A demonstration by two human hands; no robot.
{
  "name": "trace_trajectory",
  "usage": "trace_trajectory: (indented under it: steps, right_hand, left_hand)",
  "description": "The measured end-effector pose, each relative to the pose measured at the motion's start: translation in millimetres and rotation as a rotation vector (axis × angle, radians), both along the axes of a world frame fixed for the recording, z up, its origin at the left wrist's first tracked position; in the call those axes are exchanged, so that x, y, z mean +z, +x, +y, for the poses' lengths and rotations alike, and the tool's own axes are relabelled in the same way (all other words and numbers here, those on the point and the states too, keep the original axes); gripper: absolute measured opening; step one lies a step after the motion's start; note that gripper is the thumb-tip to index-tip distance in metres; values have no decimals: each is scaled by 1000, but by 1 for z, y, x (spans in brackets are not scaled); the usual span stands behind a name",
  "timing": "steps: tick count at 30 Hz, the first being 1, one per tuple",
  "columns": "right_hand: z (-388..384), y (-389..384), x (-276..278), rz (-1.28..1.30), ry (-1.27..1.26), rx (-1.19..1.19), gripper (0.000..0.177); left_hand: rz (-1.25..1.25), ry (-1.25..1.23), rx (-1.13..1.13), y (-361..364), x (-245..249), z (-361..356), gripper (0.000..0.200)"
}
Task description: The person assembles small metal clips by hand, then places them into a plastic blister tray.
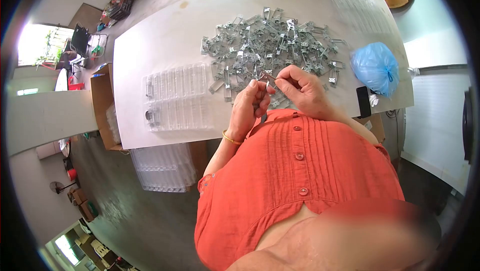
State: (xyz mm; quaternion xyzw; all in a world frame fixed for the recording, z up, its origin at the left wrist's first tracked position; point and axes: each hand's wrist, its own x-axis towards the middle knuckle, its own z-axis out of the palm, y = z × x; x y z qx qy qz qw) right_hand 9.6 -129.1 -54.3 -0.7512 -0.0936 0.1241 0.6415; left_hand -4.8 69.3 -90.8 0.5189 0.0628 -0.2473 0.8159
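A wide heap of small silvery metal brackets [270, 43] covers the middle of the white table, just beyond my hands. My left hand [246, 103] is closed, its thumb and fingers pinching a small metal bracket [266, 77] at the heap's near edge. From the other side, my right hand [303, 90] meets it, thumb and forefinger pressed together on the same piece. Fingers cover most of that piece, so its exact shape is hidden. Left of the heap lies a clear plastic tray [182, 96] with long slots; a few metal pieces sit at its left end.
A tied blue plastic bag [375, 68] stands at the table's right, near a black phone [363, 102] and crumpled white tissue [374, 100]. More clear trays [357, 11] lie at the far right corner. Below the left edge are stacked clear trays [164, 168] and a cardboard box [102, 116].
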Motion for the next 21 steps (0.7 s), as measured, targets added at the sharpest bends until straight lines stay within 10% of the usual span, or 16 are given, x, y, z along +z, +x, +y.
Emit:
trace_trajectory:
  steps: [21]
  right_hand:
    - [-5, -2, 8, -15, -169, 53, 20]
  left_hand:
    - [-497, 579, -13, -4, -16, 4, 44]
